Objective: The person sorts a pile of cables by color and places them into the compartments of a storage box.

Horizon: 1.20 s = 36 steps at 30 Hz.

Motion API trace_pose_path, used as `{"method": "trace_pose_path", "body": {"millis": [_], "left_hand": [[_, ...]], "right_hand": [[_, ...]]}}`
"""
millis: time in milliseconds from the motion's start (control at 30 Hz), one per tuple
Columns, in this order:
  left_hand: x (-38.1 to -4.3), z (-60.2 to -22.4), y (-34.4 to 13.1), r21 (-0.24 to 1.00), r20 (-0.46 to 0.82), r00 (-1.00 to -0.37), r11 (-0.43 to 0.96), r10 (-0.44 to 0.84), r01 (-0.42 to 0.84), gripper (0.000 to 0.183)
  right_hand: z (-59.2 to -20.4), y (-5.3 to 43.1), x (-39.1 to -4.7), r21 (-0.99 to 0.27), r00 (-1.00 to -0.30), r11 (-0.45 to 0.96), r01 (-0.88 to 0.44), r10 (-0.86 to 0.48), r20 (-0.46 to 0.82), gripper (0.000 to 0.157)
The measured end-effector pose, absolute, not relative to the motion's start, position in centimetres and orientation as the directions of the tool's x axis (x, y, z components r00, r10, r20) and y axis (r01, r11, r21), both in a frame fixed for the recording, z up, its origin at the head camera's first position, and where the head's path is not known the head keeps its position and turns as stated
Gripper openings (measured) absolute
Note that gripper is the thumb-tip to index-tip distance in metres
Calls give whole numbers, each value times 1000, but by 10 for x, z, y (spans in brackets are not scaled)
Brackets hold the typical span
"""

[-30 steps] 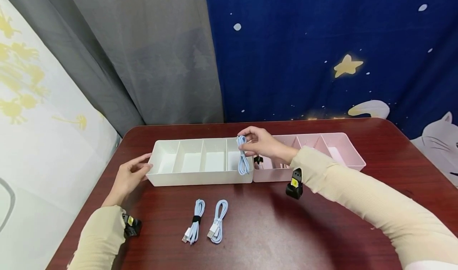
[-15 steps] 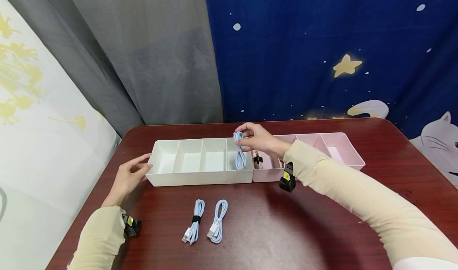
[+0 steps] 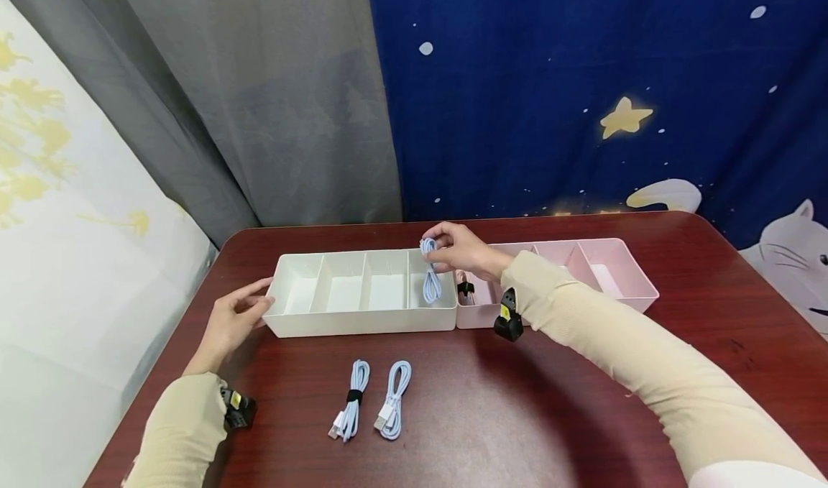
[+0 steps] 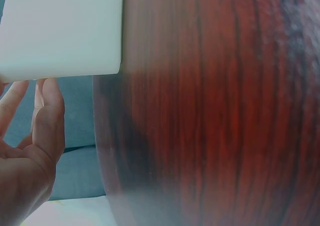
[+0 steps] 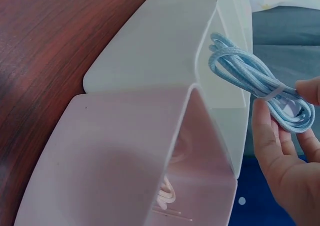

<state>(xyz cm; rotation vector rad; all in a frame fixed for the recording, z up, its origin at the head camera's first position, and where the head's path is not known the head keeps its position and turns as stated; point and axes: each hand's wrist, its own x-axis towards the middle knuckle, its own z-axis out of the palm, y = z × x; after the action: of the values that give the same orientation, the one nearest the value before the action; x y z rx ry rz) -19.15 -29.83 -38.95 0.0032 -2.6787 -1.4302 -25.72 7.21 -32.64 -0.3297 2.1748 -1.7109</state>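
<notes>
My right hand (image 3: pixel 462 249) pinches a coiled light-blue charging cable (image 3: pixel 431 287) between thumb and fingers. The coil hangs at the rightmost compartment of a white divided box (image 3: pixel 362 321); in the right wrist view, a pale tie circles the coil (image 5: pixel 245 73) and it appears above the rim. At the box's left end, my left hand (image 3: pixel 234 321) touches the end wall with extended fingers, as the left wrist view also shows. Two more light-blue cables lie on the table in front: one bundled with a black strap (image 3: pixel 352 402), the other a coil with a white plug (image 3: pixel 394 400).
A pink divided box (image 3: pixel 621 276) abuts the white box on the right. Inside its left compartment lies a pink cable (image 3: pixel 467 290) with a black strap. Dark red wood table (image 3: pixel 491 430) extends in front; grey and blue curtains hang behind.
My right hand has moved slightly left with the blue cable, over the white box's rightmost compartment. My left hand has kept its place at the box's end.
</notes>
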Motion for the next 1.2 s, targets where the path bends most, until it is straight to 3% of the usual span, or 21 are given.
{"method": "trace_pose_path", "body": {"millis": [1200], "left_hand": [[-190,-388,-300,817,82,-996,575,-44,42,48]], "right_hand": [[-339,56,-270,-936,-877,340,94,-417,-240,35]]}}
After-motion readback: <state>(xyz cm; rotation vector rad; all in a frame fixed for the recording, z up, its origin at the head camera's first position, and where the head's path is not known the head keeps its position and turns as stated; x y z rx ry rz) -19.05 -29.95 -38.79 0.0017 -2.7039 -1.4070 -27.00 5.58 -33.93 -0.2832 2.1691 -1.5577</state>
